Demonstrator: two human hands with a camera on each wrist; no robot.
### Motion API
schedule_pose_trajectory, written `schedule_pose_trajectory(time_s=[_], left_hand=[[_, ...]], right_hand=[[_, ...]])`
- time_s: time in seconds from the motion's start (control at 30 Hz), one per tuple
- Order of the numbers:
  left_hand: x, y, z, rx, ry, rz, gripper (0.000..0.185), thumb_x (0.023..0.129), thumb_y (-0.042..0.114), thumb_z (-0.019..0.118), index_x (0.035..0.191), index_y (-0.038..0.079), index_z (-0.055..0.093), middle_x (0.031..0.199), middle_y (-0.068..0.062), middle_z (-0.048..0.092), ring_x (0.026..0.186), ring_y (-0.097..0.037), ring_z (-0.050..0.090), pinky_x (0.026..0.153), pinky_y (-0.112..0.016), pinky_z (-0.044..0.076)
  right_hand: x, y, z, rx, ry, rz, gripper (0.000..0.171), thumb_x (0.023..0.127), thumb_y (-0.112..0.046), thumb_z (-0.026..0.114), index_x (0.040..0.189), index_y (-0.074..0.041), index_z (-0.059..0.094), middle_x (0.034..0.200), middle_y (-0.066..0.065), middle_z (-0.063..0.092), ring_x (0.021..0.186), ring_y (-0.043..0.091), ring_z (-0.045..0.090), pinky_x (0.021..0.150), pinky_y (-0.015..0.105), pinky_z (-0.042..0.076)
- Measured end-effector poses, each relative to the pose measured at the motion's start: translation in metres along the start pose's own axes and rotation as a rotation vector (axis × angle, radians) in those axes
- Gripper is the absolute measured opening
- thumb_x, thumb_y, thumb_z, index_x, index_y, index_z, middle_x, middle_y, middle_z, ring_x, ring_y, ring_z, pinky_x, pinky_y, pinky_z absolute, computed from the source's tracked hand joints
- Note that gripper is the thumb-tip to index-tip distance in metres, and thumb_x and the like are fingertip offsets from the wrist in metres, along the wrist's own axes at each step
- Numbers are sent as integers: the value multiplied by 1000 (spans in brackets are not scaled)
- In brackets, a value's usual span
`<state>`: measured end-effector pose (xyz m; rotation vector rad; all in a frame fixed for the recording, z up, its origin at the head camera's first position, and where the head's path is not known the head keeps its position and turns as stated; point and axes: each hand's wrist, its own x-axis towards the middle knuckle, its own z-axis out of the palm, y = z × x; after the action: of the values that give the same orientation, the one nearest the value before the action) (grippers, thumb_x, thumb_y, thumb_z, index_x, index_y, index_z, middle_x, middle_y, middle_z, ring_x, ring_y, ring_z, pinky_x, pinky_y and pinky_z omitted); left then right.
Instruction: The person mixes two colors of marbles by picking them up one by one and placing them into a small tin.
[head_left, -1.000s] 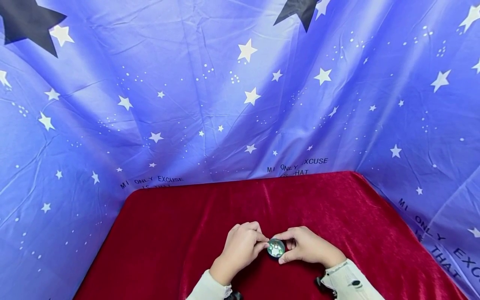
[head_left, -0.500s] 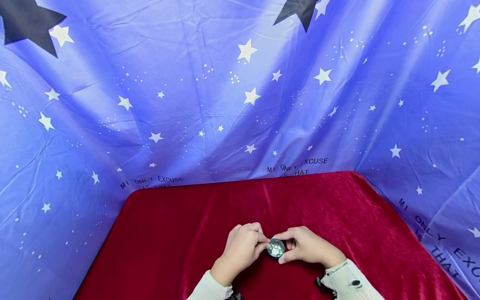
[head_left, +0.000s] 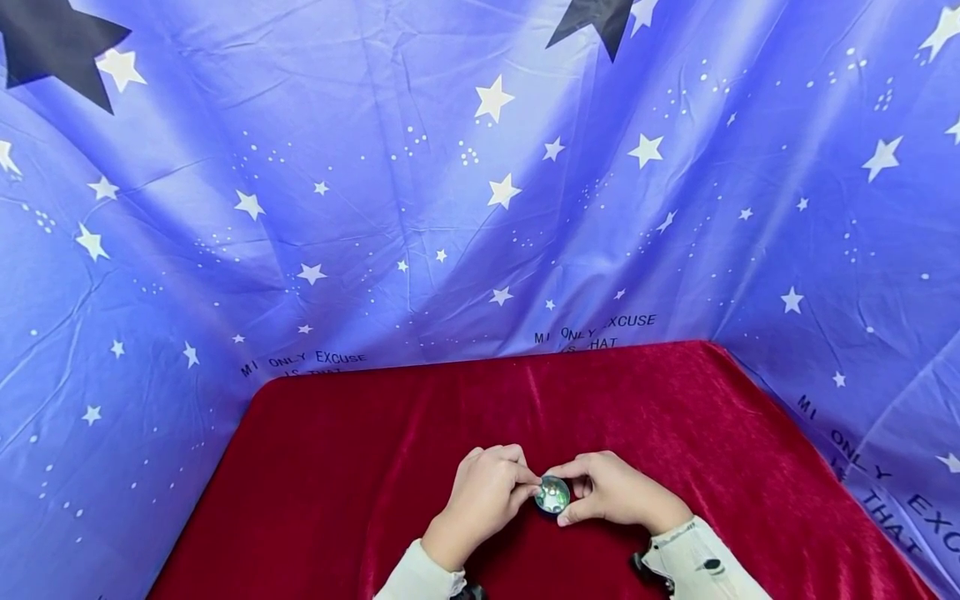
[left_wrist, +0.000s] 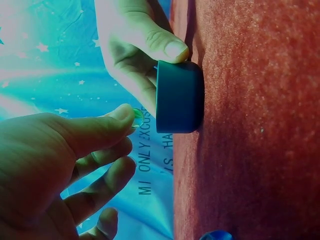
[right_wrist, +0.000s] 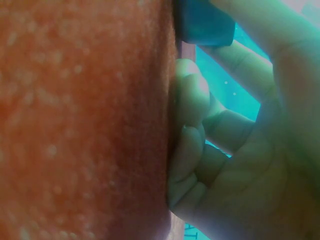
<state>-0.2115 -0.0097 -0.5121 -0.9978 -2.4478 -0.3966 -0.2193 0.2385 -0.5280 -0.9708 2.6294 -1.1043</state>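
With my right hand (head_left: 611, 493) pinching the little round tin (head_left: 552, 495) and my left hand (head_left: 483, 492) pinching a glass bead (left_wrist: 137, 117) at its rim, I judged the bead might slip onto the red cloth (head_left: 375, 450).

Wide open red velvet tablecloth (head_left: 375, 450) left, right and beyond the small round dish (head_left: 552, 496); only the starry blue backdrop (head_left: 450, 208) walls the far edge, and a blue bead (left_wrist: 216, 235) lies nearby.

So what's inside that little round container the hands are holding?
The head view shows pale, shiny bits inside the round container, too small to identify. The left hand pinches a small glassy bead at its mouth; the right hand grips its side. The container's bottom is hidden.
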Motion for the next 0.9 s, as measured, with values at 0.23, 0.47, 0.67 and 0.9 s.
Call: schedule_pose_trajectory(time_s=[0.23, 0.47, 0.67, 0.9], left_hand=[[1, 0, 0, 11, -2, 9, 10, 78, 36, 90, 87, 37, 84, 78, 23, 61, 74, 6, 61, 62, -15, 29], [1, 1, 0, 10, -10, 10, 10, 78, 37, 90, 86, 38, 84, 79, 23, 62, 75, 6, 62, 62, -15, 29], [1, 1, 1, 8, -11, 11, 10, 77, 36, 90, 85, 38, 84, 79, 23, 62, 75, 4, 63, 63, -16, 30], [1, 1, 0, 17, -19, 12, 11, 77, 36, 90, 85, 39, 84, 81, 24, 64, 76, 3, 63, 63, -16, 30]], right_hand=[[0, 0, 0, -1, 0, 1, 43, 75, -41, 92, 115, -39, 75, 72, -11, 56, 65, -1, 51, 57, 20, 47], [0, 0, 0, 2, -5, 2, 44, 75, -40, 92, 115, -38, 75, 73, -10, 58, 66, 0, 52, 58, 20, 48], [0, 1, 0, 5, -11, 5, 44, 75, -39, 92, 116, -38, 75, 74, -8, 59, 66, 1, 53, 58, 20, 48], [0, 1, 0, 8, -13, 6, 45, 75, -39, 92, 117, -38, 75, 74, -9, 59, 65, 1, 53, 58, 20, 48]])
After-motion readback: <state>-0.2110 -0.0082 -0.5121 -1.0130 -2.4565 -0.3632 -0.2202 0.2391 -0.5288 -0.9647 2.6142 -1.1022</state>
